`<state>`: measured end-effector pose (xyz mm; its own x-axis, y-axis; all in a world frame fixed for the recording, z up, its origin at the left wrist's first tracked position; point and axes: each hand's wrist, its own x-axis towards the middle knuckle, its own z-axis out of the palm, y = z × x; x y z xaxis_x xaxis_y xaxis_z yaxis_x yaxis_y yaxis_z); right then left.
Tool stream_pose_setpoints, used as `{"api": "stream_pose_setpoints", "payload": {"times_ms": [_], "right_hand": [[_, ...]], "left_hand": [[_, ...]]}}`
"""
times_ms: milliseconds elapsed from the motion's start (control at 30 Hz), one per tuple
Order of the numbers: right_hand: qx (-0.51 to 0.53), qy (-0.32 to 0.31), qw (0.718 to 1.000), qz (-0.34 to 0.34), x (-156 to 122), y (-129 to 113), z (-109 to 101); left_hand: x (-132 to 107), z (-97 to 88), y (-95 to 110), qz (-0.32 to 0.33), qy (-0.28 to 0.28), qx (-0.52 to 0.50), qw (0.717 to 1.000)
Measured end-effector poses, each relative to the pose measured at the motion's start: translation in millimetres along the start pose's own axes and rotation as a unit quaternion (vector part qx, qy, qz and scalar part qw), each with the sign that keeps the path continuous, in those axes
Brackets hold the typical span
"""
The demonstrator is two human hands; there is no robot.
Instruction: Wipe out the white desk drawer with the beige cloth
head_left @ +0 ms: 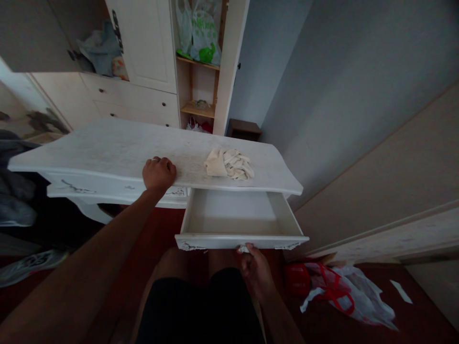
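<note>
A white dressing table (118,138) with carved trim stands before me, its right-hand drawer (234,212) pulled well out and bare inside. My right hand (256,270) grips the ornate drawer knob (244,248) at the middle of the drawer front. Curled into a fist, my left hand (158,173) rests on the tabletop near its front edge; nothing shows in it. A crumpled cream cloth (229,164) lies on the tabletop to the right of that fist, just behind the drawer opening. Greyish smudges mark the tabletop around it.
Behind the table stands a white wardrobe (150,48) with open doors and plastic bags (204,36) on a shelf. A grey wall (344,105) closes in the right side. Red and clear bags (344,291) lie on the floor at right. Dark clothes (16,191) are heaped at left.
</note>
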<state>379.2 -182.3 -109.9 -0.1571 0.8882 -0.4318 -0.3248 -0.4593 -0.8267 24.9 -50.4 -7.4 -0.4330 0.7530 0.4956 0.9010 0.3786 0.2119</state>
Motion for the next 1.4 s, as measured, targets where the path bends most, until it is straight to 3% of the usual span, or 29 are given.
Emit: {"api": "stream_pose_setpoints", "payload": {"times_ms": [567, 800, 1067, 1167, 1267, 1333, 1400], "right_hand": [[0.013, -0.005, 0.998, -0.061, 105.8, -37.9, 46.1], [0.003, -0.008, 0.998, -0.069, 144.9, -56.0, 54.7], [-0.013, -0.013, 0.998, -0.056, 156.6, -60.6, 58.7], [-0.088, -0.028, 0.996, 0.003, 150.0, -70.1, 52.1], [-0.285, -0.078, 0.955, 0.024, 137.7, -96.3, 41.2], [-0.402, -0.124, 0.907, -0.037, 128.8, -123.0, 34.0], [-0.433, -0.145, 0.883, -0.113, 124.0, -154.8, 27.5]], "left_hand": [[-1.0, 1.9, -1.6, 0.001, 0.007, -0.010, 1.000], [-1.4, 2.8, -2.7, -0.002, 0.005, -0.030, 1.000], [-0.9, 3.6, -3.1, 0.003, 0.007, -0.020, 1.000], [-1.1, 3.1, -3.0, 0.003, 0.011, -0.013, 1.000], [-1.4, 0.5, -2.0, 0.004, 0.010, -0.008, 1.000], [-1.7, -1.3, -1.2, 0.006, 0.006, -0.005, 1.000], [-1.8, -2.4, -0.9, 0.007, 0.003, -0.001, 1.000]]}}
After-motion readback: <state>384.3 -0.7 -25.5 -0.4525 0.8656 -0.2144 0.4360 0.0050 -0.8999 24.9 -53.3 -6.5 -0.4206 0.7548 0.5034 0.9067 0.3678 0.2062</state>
